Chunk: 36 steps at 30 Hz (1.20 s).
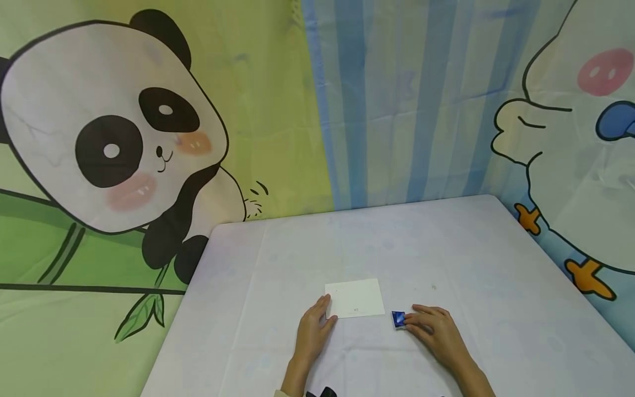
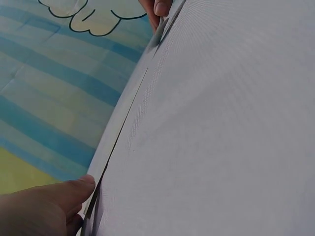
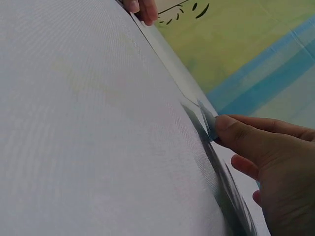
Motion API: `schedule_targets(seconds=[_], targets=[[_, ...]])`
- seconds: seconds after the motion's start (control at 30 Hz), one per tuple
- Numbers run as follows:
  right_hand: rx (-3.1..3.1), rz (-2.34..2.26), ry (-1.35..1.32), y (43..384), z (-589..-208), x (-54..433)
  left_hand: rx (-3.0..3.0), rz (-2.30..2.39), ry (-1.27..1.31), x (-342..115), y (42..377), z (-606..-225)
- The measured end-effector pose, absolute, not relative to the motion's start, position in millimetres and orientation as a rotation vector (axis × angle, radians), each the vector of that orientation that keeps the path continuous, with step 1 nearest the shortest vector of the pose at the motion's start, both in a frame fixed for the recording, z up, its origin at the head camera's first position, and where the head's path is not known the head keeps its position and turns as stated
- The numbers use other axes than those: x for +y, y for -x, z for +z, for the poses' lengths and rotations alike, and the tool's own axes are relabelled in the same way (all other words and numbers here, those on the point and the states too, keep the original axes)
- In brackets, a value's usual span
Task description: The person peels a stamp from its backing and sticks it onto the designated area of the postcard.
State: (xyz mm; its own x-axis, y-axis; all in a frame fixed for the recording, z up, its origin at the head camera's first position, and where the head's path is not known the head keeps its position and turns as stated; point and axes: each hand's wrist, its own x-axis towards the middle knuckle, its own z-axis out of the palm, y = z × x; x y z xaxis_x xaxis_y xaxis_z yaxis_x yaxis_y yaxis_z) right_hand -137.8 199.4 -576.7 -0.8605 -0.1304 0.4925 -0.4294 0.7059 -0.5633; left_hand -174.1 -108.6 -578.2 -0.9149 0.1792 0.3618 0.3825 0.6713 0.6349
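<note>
A blank white card (image 1: 355, 298) lies flat on the table. At its left edge rests my left hand (image 1: 312, 328), the fingers fairly straight and the thumb by the near left corner. The left wrist view shows that hand (image 2: 47, 206) touching the card's edge. Right of the card, my right hand (image 1: 439, 336) pinches a small, flat blue square piece (image 1: 398, 319) with a pale border between thumb and fingers. Seen from the right wrist, the piece (image 3: 208, 123) is thin and tilted, held at one end; its exact kind cannot be made out.
A white cloth covers the table (image 1: 278, 264). Behind it hangs a printed curtain (image 1: 387, 110) with a panda, stripes and a white cartoon figure. A small dark object (image 1: 327, 392) shows at the bottom edge of the head view.
</note>
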Motion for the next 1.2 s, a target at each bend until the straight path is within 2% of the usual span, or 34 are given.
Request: schedule_targets(seconds=[0.4, 0.6, 0.87, 1.2], targets=[[-2.324, 0.969, -0.495, 130.1, -561.3, 197.4, -2.504, -1.105, 0.443, -100.6, 162.8, -562.0], [-2.273, 1.081, -0.523, 128.1, -539.8, 187.8, -2.462, -1.206, 0.521, -83.3, 149.2, -546.8], [-2.363, 1.257, -0.402, 126.1, -512.4, 172.5, -2.528, -1.377, 0.633, -62.7, 135.6, -529.7], [-2.384, 1.426, -0.409, 128.9, -503.7, 164.3, -2.498, -1.405, 0.821, -48.1, 129.1, -511.0]])
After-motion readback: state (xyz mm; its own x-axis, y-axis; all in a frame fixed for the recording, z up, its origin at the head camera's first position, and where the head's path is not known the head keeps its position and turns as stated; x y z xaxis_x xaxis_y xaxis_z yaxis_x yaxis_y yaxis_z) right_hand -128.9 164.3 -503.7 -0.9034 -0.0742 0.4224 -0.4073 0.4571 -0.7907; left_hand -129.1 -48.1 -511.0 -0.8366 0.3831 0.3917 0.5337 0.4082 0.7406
